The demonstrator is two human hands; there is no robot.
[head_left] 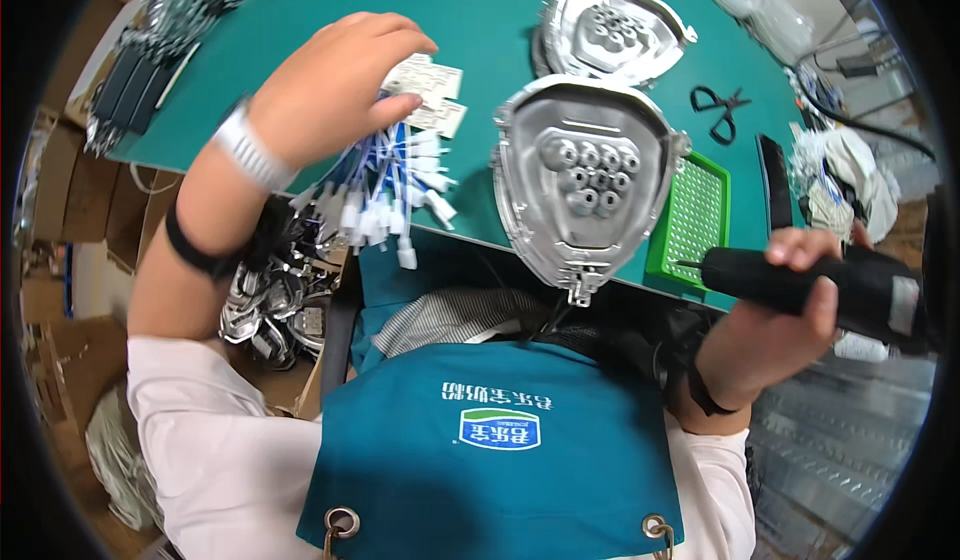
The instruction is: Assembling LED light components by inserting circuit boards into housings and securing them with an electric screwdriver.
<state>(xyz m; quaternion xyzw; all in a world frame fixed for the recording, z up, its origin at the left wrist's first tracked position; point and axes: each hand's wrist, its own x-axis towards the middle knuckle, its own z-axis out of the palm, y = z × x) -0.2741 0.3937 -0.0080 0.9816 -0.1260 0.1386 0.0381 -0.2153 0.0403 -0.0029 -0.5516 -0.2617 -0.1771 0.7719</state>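
My right hand (765,350) grips a black electric screwdriver (860,290), its thin bit pointing left over the green perforated tray (722,215). At the left, my left hand (335,80) reaches over flat white square pieces (435,82), thumb and fingers apart; some fingertips are hidden behind the hand. Below it, a bundle of blue and white wires with white connectors (375,215) hangs past the table edge. Between my hands, a silver metal housing (520,150) with a cluster of round raised holes lies at the table's front edge. A similar housing (575,20) sits just behind it.
Black scissors (720,115) and a dark flat strip (774,182) lie on the green table (420,0) at right. Bundled cables (200,10) and dark blocks (130,90) occupy the far left. Metal parts (275,310) fill a box below. White bundles (850,180) and a black cable (880,125) are at right.
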